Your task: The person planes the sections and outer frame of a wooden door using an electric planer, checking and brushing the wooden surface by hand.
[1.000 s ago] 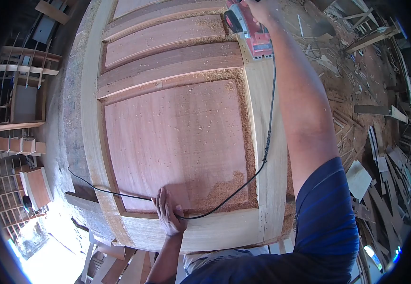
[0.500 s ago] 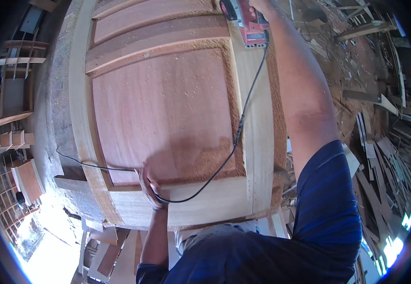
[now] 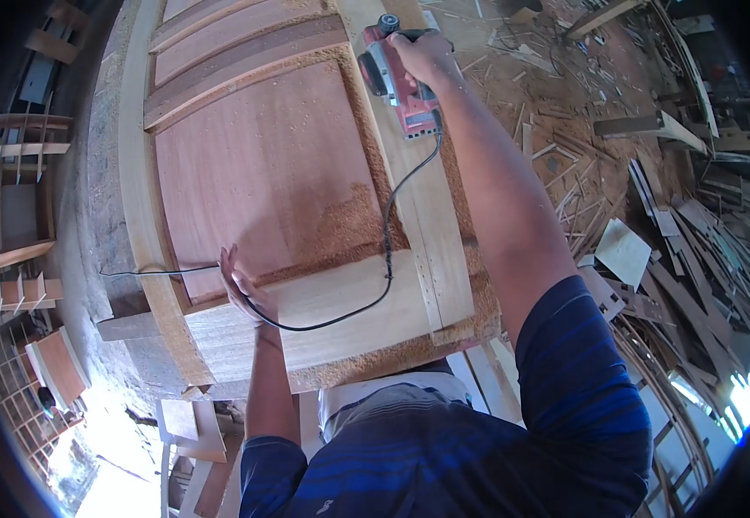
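My right hand (image 3: 427, 59) is closed around the handle of a red electric hand planer (image 3: 415, 114), which rests on the right stile of a wooden panel door (image 3: 434, 229). From the planer's rear, a black power cord (image 3: 387, 226) loops back toward me. My left hand (image 3: 252, 295) is over the door's near rail with the cord passing through it, apparently held between thumb and fingers. Beyond that hand the cord runs off to the left. Shavings lie thickly along the edges and near corner of the reddish door panel (image 3: 254, 164).
The door lies on a worn workbench (image 3: 138, 356), close against my body. Wood scraps (image 3: 686, 285) are piled on the right, and offcuts litter the floor (image 3: 556, 129). Lattice frames (image 3: 17, 354) stand at the left.
The planer in my right hand has come back along the stile toward me. My left hand stays by the near rail with the cord. The whole view has shifted somewhat.
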`<state>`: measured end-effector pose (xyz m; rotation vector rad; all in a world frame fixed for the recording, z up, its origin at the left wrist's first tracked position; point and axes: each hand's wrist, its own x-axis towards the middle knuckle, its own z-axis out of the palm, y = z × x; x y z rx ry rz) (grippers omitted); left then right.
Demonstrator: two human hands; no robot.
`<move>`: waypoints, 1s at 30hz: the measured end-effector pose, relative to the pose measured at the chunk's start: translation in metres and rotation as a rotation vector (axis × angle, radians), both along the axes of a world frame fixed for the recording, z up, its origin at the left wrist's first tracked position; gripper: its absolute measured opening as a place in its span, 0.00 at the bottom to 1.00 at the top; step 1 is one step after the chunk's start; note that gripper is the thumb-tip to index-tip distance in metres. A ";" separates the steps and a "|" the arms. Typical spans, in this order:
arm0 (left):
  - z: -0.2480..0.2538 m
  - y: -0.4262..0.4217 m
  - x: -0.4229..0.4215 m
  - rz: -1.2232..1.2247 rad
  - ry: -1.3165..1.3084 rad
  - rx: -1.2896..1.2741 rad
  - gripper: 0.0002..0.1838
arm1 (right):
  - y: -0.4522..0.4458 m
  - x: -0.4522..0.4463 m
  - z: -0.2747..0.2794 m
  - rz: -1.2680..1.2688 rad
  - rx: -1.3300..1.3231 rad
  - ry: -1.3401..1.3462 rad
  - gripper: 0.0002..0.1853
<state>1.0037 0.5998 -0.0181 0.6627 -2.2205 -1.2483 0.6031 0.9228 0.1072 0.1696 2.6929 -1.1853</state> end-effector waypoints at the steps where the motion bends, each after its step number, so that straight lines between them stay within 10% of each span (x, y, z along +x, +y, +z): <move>1: -0.002 -0.001 0.000 -0.001 0.012 0.009 0.44 | 0.005 0.010 -0.002 -0.008 0.001 -0.002 0.30; 21: 0.012 -0.024 -0.023 0.071 0.289 0.486 0.45 | 0.078 0.251 -0.015 -0.122 -0.003 -0.062 0.29; 30: 0.028 0.023 -0.026 -0.077 0.272 0.167 0.43 | 0.106 0.359 -0.018 -0.183 0.052 0.008 0.24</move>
